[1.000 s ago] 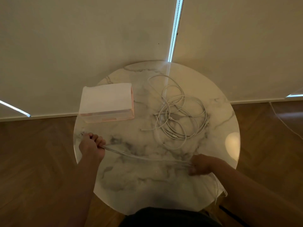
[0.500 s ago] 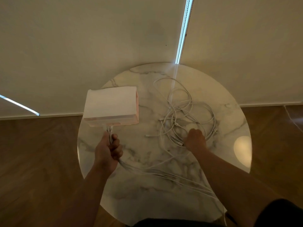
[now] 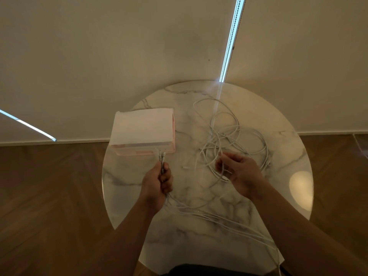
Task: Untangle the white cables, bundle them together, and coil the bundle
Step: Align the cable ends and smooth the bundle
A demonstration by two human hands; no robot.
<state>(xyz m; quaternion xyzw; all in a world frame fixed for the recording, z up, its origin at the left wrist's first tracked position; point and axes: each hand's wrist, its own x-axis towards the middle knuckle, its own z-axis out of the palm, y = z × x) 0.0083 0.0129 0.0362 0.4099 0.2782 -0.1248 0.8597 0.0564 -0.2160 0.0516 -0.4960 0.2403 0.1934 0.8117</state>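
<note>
A tangle of white cables lies on the right half of the round marble table. My left hand is fisted around a bundle of white cable ends, whose plugs stick up above the fist in front of the box. The bundle's strands trail from the fist to the right across the table's near side and off its edge. My right hand hovers over the tangle's near edge, thumb and forefinger pinching one cable end, the other fingers spread.
A white and pink box stands on the table's left back part, just beyond my left hand. Wooden floor surrounds the table. Pale blinds with a beaded cord hang behind it.
My left hand carried the cable bundle from the table's left edge toward the middle and lifted it. My right hand let go of the bundle's strands, reached into the tangle and picked out a cable end.
</note>
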